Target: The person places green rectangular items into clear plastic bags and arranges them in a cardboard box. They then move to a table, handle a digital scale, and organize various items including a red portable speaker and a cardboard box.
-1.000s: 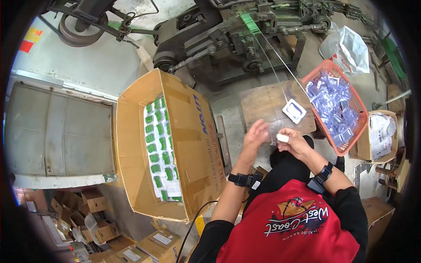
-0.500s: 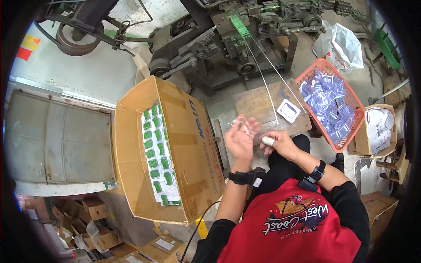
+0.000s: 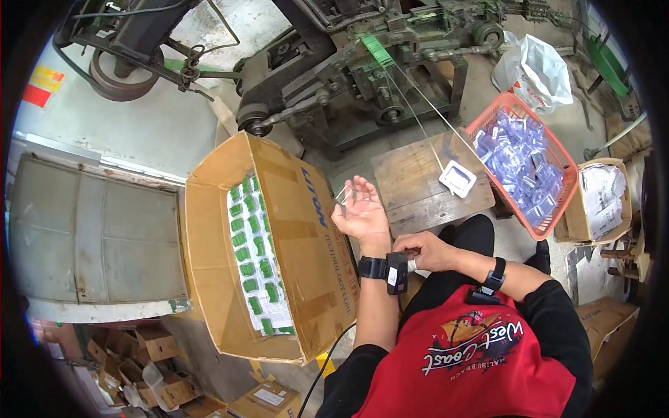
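Note:
Palm up and fingers spread, my left hand (image 3: 362,212) is beside the wooden board (image 3: 411,177) and the large carton, with nothing I can make out in it. A black strap with a black box-shaped device (image 3: 397,272) is on that wrist. My right hand (image 3: 426,251) reaches across and is closed at the device's edge; its fingertips are partly hidden. The right wrist also wears a strap (image 3: 494,280). Right of my left hand, a small white-rimmed tray (image 3: 458,179) rests on the board, at the lower end of two thin rails (image 3: 423,129).
The large open carton (image 3: 293,244) at left holds rows of green pieces on white cards (image 3: 252,258). A red basket (image 3: 554,230) of clear plastic shells stands right, near a box of papers (image 3: 599,202) and a white bag (image 3: 535,73). A dark machine (image 3: 327,83) spans the back.
My hands have parted from beside the board. The left moved left and turned up; the clear plastic it had is no longer visible. The right came to the left wrist's device.

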